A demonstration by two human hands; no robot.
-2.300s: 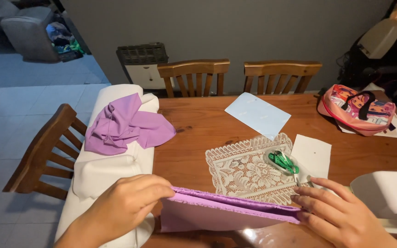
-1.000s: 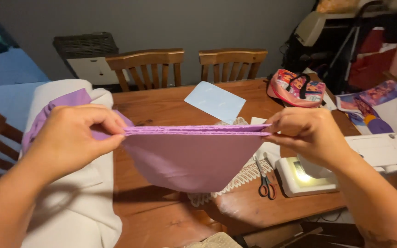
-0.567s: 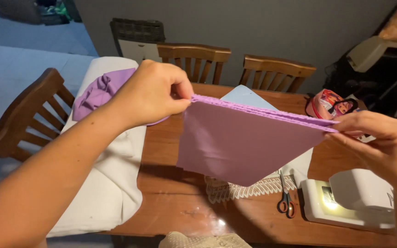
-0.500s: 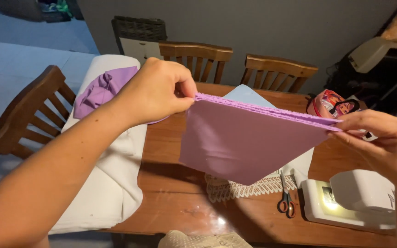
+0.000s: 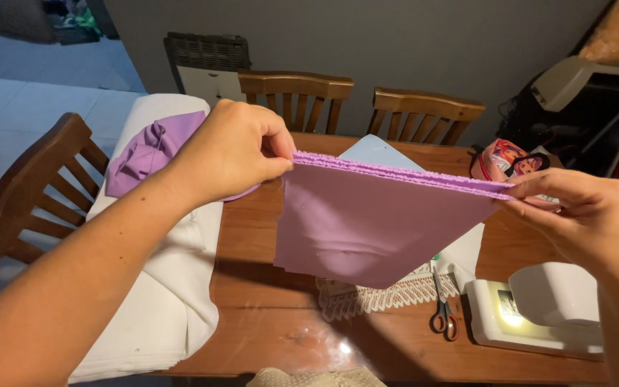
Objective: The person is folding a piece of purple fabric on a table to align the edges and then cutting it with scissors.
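Stretching along the room is the wooden table, with two chairs tucked at its far edge so the near side stays free for work. White folded cloth covers the tabletop's left edge, a crumpled purple piece resting on it. Above the middle hangs the purple fabric, held taut along its top edge, seemingly to line up the layers. Her left hand pinches one corner, fingers closed tight; the right hand nips the other between thumb and fingertips. At the near right corner sits a white sewing machine; beside it, scissors lie by the lace mat.
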